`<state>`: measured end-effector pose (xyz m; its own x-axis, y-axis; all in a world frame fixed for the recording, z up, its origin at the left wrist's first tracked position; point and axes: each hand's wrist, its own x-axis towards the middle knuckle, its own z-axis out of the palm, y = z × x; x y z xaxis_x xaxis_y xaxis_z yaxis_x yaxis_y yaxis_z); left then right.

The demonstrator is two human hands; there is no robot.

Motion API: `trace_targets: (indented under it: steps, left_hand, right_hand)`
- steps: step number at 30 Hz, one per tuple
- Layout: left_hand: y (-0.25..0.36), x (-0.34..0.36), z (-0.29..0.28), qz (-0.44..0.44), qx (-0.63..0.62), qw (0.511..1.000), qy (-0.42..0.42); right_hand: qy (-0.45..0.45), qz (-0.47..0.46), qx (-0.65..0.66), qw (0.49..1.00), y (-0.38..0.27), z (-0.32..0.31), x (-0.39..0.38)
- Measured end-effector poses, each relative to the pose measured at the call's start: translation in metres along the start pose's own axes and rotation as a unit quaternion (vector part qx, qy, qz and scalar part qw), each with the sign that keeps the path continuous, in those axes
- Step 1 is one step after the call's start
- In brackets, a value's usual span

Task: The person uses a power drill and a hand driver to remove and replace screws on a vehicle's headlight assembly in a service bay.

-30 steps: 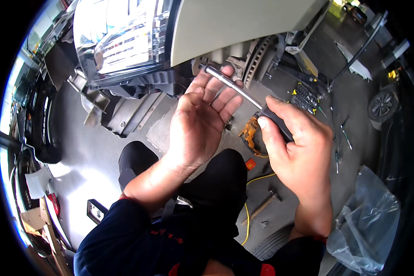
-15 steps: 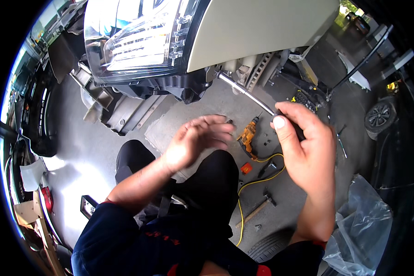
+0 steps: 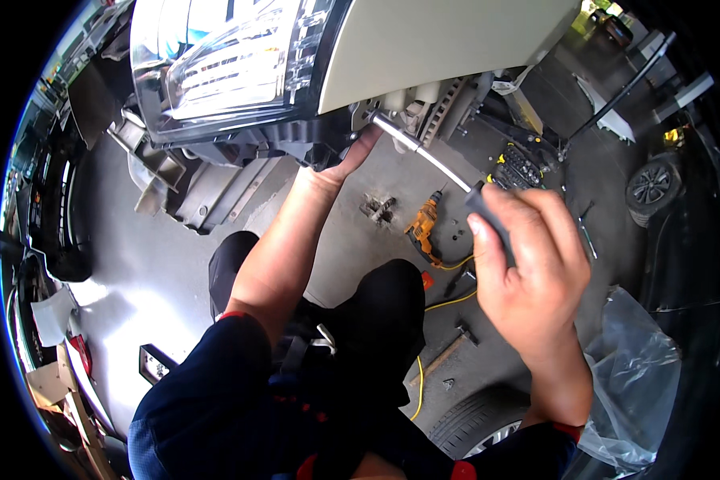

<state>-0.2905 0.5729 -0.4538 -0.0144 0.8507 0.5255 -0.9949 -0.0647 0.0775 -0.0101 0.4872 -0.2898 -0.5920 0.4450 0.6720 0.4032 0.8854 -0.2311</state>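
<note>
My right hand point(image 3: 532, 272) is closed round the dark handle of a socket driver point(image 3: 432, 164). Its long silver shaft slants up and left, its tip at a metal bracket point(image 3: 366, 112) under the corner of the light-coloured fender point(image 3: 432, 48). My left hand point(image 3: 352, 160) reaches up behind the dark underside of the headlight point(image 3: 232, 72), close to the driver's tip. Most of its fingers are hidden there, so what they touch does not show.
On the floor are an orange power drill point(image 3: 426, 228) with a yellow cord, a hammer point(image 3: 448, 356), a tyre point(image 3: 476, 420) and clear plastic sheeting point(image 3: 636, 384). A grey metal beam point(image 3: 220, 196) lies below the headlight. Loose bumper parts point(image 3: 56, 208) stand at the left.
My left hand has moved up from above my knees to behind the headlight's lower corner. My right hand has shifted slightly down, the driver's tip staying at the bracket.
</note>
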Motion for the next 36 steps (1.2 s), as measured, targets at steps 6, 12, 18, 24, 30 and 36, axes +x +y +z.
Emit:
trace_targets:
  steps: [6, 12, 18, 24, 30, 36]
  left_hand:
    - [-0.007, 0.008, 0.021, 0.008, 0.294, 0.941, 0.167]
    - [0.014, 0.005, -0.006, -0.036, 0.200, 0.978, 0.043]
    - [0.024, 0.005, 0.014, -0.088, 0.034, 0.991, 0.091]
    - [0.026, 0.009, 0.001, -0.108, 0.090, 0.983, 0.117]
    - [0.031, 0.019, -0.009, -0.164, 0.029, 0.972, 0.168]
    - [0.040, 0.020, -0.004, -0.188, 0.040, 0.969, 0.153]
  right_hand:
    - [0.008, 0.053, 0.041, 0.998, 0.010, -0.001, 0.001]
    - [-0.068, 0.233, 0.237, 0.941, -0.003, -0.011, 0.007]
    - [-0.016, -0.002, 0.019, 1.000, 0.004, -0.010, 0.002]
    - [-0.022, 0.049, 0.022, 0.998, 0.000, -0.007, 0.000]
    - [-0.048, 0.286, 0.308, 0.906, -0.009, -0.003, -0.003]
    - [-0.096, 0.320, 0.253, 0.908, -0.008, -0.007, 0.006]
